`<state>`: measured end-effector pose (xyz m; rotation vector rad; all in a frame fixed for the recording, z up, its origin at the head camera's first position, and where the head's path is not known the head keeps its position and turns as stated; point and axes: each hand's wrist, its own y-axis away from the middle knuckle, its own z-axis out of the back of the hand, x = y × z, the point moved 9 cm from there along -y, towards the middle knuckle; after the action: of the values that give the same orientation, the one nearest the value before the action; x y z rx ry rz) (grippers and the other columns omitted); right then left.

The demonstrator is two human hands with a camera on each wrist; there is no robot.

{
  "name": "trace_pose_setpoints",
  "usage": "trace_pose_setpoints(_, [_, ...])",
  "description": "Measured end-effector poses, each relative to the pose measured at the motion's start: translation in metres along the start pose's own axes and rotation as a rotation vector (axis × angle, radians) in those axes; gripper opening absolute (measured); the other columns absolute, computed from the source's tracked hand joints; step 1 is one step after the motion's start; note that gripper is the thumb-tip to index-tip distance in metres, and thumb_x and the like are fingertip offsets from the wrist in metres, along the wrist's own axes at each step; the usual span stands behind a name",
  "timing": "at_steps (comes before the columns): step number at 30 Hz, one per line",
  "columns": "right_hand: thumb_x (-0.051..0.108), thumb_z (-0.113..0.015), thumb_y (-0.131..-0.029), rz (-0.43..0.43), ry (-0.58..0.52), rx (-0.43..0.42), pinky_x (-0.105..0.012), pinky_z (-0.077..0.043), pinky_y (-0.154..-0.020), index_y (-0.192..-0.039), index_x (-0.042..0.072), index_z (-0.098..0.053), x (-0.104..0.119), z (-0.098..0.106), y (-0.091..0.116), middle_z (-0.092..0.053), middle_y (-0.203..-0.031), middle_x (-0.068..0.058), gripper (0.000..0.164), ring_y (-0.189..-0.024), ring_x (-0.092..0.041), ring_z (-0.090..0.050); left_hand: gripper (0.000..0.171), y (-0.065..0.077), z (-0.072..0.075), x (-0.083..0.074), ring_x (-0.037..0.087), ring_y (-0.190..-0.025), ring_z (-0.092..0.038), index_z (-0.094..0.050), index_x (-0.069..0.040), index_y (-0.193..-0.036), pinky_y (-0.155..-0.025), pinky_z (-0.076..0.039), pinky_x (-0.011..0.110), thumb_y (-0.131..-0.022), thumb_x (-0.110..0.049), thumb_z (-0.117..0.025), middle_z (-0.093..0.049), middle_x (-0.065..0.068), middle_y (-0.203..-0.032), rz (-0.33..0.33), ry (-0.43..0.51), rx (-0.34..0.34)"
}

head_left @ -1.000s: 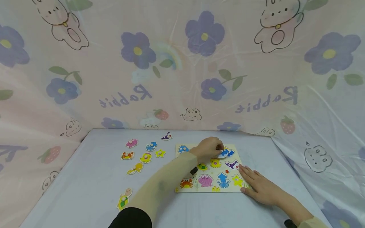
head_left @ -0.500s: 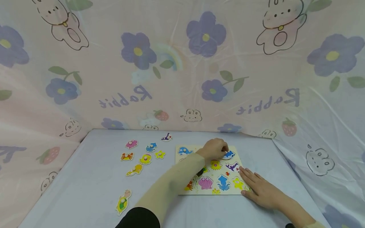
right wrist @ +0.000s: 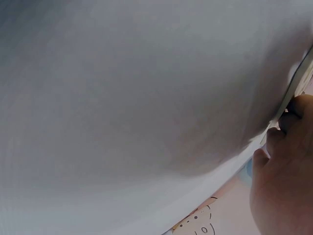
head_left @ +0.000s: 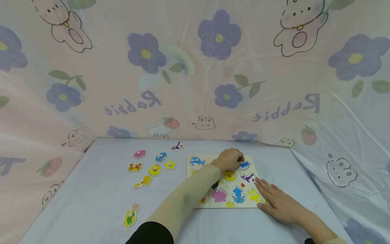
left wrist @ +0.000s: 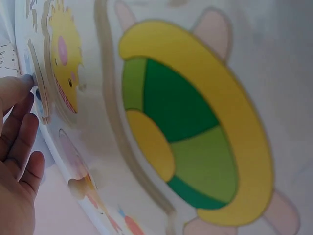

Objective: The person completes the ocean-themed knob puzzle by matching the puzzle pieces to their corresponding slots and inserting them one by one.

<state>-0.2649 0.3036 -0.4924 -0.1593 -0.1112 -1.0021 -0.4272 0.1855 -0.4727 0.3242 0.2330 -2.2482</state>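
Note:
A pale puzzle board [head_left: 220, 207] printed with sea creatures lies on the table. At its far right corner my left hand [head_left: 229, 160] pinches a blue dolphin-like puzzle piece [head_left: 244, 165], which covers the blue picture there. In the left wrist view the left hand [left wrist: 17, 132] holds the piece by its top with thumb and fingertips; whether it sits flush is unclear. My right hand [head_left: 277, 203] rests with straight fingers on the board's right edge, beside the purple picture [head_left: 248, 178] and yellow starfish picture [head_left: 254, 195].
Left of the board lie loose knobbed pieces: a turtle [head_left: 131, 217], a seahorse-like yellow one [head_left: 143, 182], a crab [head_left: 134, 167], a pink shell [head_left: 139, 154], a blue squid [head_left: 160, 157], a starfish [head_left: 170, 165] and others. A patterned cloth [head_left: 182, 84] hangs behind the table.
My left hand has shifted slightly right, bringing the blue piece over the printed blue picture, then stayed nearly still. The right hand keeps its place on the board's edge.

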Motion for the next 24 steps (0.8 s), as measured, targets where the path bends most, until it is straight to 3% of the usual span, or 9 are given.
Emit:
trace_pose_setpoints(10, [0.055, -0.056, -0.103, -0.025, -0.017, 0.028, -0.006, 0.011, -0.113, -0.159, 0.005, -0.041, -0.0038, -0.0034, -0.0004, -0.035, -0.167, -0.010, 0.076, -0.149, -0.039, -0.037, 0.014, -0.0019, -0.0004, -0.0054, 0.002, -0.086, -0.053, -0.076, -0.025, -0.114, -0.083, -0.045, 0.017, -0.102, -0.030, -0.070, -0.065, -0.013, -0.101, -0.013, -0.003, 0.005])
trace_pose_setpoints(24, [0.053, -0.057, -0.103, -0.007, -0.006, 0.018, -0.007, 0.011, -0.114, -0.158, 0.004, -0.042, 0.0003, 0.0009, -0.0006, -0.037, -0.166, -0.012, 0.075, -0.148, -0.040, -0.039, 0.017, -0.0016, 0.0030, -0.0074, 0.003, -0.085, -0.054, -0.076, -0.022, -0.115, -0.082, -0.045, 0.017, -0.101, -0.031, -0.071, -0.067, -0.012, -0.099, 0.047, -0.017, 0.006])
